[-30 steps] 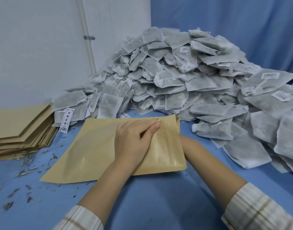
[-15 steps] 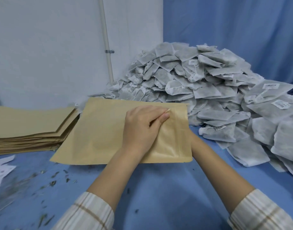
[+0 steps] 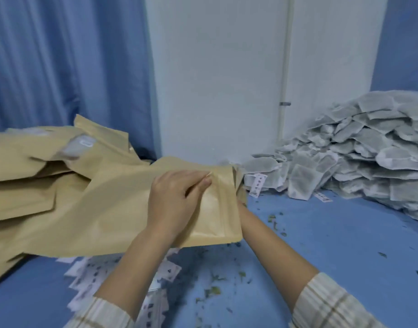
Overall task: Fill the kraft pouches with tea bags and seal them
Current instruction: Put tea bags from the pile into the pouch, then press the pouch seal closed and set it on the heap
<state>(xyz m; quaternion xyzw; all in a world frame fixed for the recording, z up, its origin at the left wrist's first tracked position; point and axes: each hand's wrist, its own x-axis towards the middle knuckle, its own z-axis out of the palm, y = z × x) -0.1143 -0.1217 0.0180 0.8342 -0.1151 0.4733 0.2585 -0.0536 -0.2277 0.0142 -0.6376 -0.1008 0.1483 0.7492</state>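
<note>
Centre frame: left hand [image 3: 177,200] pinches the kraft pouch [image 3: 122,209] near its top edge; right hand, hidden behind the pouch, apparently supports it. Tea bags [image 3: 359,147] heaped at right on the bench [image 3: 333,233].

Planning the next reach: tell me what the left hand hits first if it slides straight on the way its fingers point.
The left hand lies on the pouch, fingers pointing right toward its zip edge. Past that edge, the first thing is probably the near end of the tea bag pile, though depth is unclear.
</note>
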